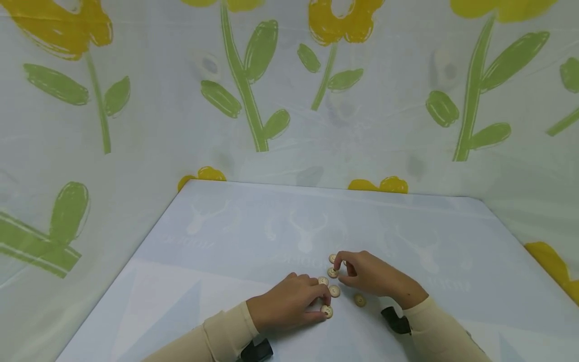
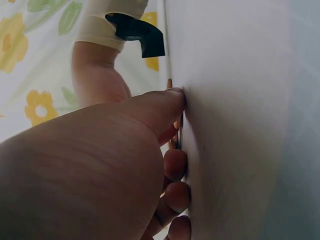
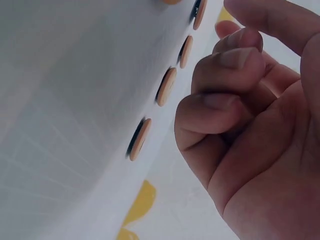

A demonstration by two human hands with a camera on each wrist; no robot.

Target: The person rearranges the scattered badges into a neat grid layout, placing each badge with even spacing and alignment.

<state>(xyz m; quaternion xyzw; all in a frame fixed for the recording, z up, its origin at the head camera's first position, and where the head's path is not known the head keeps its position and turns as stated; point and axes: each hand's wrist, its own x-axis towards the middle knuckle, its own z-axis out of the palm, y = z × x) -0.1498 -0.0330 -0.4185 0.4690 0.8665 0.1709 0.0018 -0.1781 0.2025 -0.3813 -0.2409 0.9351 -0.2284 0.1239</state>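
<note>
In the head view, my left hand [image 1: 294, 304] rests low on the table, its thumb and index finger pinching a round wooden button [image 1: 327, 312] at the table surface. The left wrist view shows that thumb and the fingertips close against the tabletop; the button is hidden there. My right hand [image 1: 373, 276] hovers over the far buttons, index finger bent down at a pale button [image 1: 332, 273], thumb apart from it. Its other fingers [image 3: 210, 117] are curled in the right wrist view, with nothing visible in them. Two buttons [image 1: 334, 291] [image 3: 140, 140] lie flat between the hands.
More wooden buttons lie around, including one [image 1: 359, 300] below the right hand and one [image 1: 332, 258] beyond its index finger. The pale table [image 1: 217, 281] has faint printed shapes. A flowered cloth [image 1: 172, 110] hangs behind and at the sides.
</note>
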